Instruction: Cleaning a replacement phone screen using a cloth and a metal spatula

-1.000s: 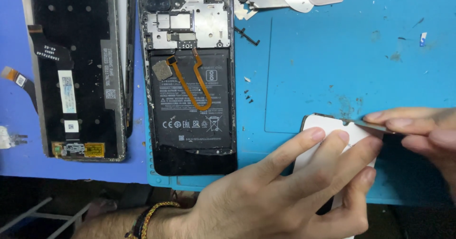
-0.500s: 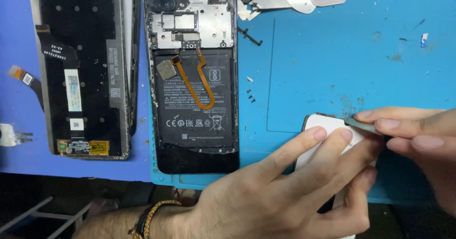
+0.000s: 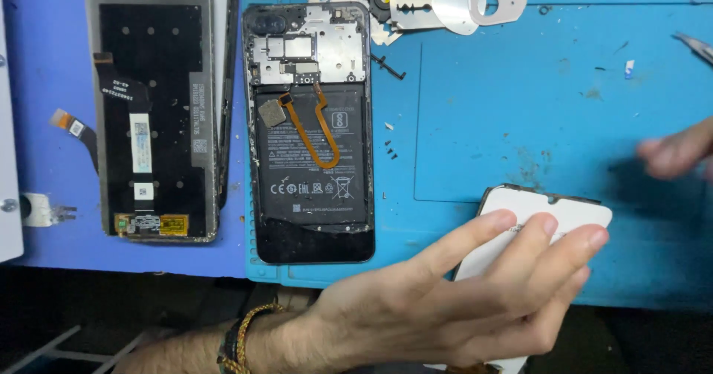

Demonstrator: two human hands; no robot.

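The work mat [image 3: 564, 84] is bright blue with darker smudges, and the white phone panel [image 3: 549, 214] under the left hand [image 3: 445, 300] has a thin black edge. The opened phone [image 3: 310, 132] shows a black battery [image 3: 316, 170] with white markings, a silver shield plate [image 3: 308, 51] and an orange ribbon cable [image 3: 319, 132]. The spare screen [image 3: 152, 114] is black with a grey frame and white labels, and the wrist bracelet [image 3: 241, 337] is braided in yellow and dark thread.

The left hand [image 3: 475, 300] lies with fingers spread flat on a white rounded phone panel [image 3: 549, 214] at the near edge of the blue tabletop [image 3: 520, 106]. The right hand [image 3: 679, 151] (blurred) hovers just beyond it. An opened black phone body with an orange flex cable [image 3: 310, 132] lies well to the left.
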